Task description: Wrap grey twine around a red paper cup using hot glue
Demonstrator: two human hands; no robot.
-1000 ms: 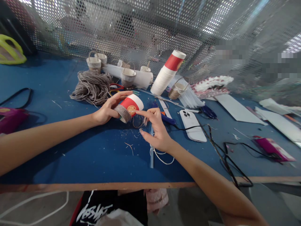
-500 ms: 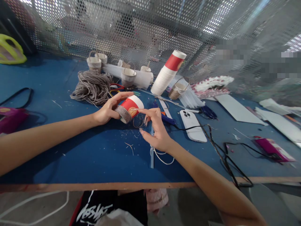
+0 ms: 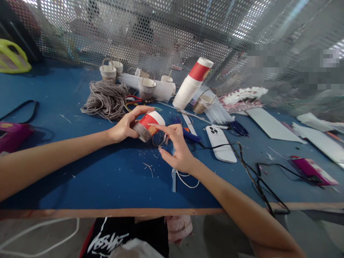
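My left hand is wrapped round a red and white paper cup, which lies tilted on its side just above the table. Grey-brown cord is wound in a band about one end of this cup. A thin loose loop of the cord hangs from it towards my right thumb. My right hand reaches in from the right, index finger stretched against the printed emblem and thumb apart below. Whether the thumb touches the loop I cannot tell. Behind my left hand lies a heap of grey cord.
A leaning stack of paper cups stands at the back, near several small cord-wrapped cups with handles. A blue glue gun, a white phone, black cables and a clear glue stick lie on the blue table.
The cup has turned slightly in my left hand, showing more of its emblem. My right index finger has slid a little left over the cup.
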